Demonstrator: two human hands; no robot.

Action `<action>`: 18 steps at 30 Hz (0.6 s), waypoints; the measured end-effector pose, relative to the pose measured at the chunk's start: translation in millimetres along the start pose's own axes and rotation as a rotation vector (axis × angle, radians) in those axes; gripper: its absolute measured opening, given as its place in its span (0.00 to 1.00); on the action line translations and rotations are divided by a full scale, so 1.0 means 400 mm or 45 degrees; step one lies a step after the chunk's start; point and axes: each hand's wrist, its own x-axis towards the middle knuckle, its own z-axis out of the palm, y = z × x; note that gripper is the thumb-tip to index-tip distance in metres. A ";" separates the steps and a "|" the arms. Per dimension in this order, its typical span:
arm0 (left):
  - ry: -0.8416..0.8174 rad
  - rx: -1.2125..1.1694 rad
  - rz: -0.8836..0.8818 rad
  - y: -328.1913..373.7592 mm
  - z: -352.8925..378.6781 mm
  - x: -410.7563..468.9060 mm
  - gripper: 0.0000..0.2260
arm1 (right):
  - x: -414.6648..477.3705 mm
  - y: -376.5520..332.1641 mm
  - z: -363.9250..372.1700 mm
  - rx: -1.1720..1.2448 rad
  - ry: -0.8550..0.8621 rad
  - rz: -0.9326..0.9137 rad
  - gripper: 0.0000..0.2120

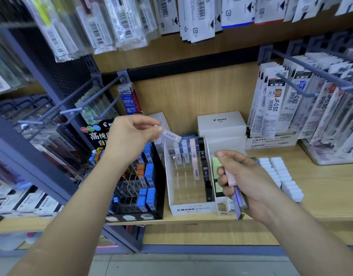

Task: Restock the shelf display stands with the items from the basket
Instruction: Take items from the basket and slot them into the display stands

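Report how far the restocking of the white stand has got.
Done: a few cases stand in the back rows of the white stand. In hand: the left hand pinches one case above it; the right hand grips a bundle of them. Left: most of its slots are bare. The basket is out of view.

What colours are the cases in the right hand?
The cases are pale pink and lavender; head view.

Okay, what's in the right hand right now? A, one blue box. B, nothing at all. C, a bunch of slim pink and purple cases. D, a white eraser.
C: the right hand has its fingers curled round several slim cases, pink and purple, while the left hand pinches one white case.
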 end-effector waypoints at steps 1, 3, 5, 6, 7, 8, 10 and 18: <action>0.011 0.089 0.036 -0.004 -0.002 0.017 0.04 | 0.003 0.000 -0.002 0.021 0.010 0.012 0.05; -0.023 0.289 0.080 -0.019 0.011 0.043 0.05 | 0.007 0.000 -0.006 0.029 0.015 0.028 0.08; -0.089 0.496 0.130 -0.035 0.031 0.060 0.07 | 0.011 0.000 -0.011 0.031 0.009 0.037 0.08; -0.124 0.585 0.157 -0.043 0.041 0.067 0.08 | 0.014 0.000 -0.015 0.030 0.007 0.042 0.08; -0.155 0.648 0.177 -0.049 0.051 0.071 0.08 | 0.016 0.000 -0.018 0.030 0.002 0.048 0.08; -0.182 0.698 0.194 -0.057 0.059 0.075 0.09 | 0.019 0.000 -0.020 0.032 -0.006 0.059 0.08; -0.227 0.775 0.225 -0.070 0.073 0.079 0.08 | 0.022 -0.003 -0.023 0.053 -0.031 0.091 0.09; -0.351 0.815 0.247 -0.104 0.112 0.071 0.08 | 0.008 -0.016 -0.018 0.046 -0.086 0.136 0.14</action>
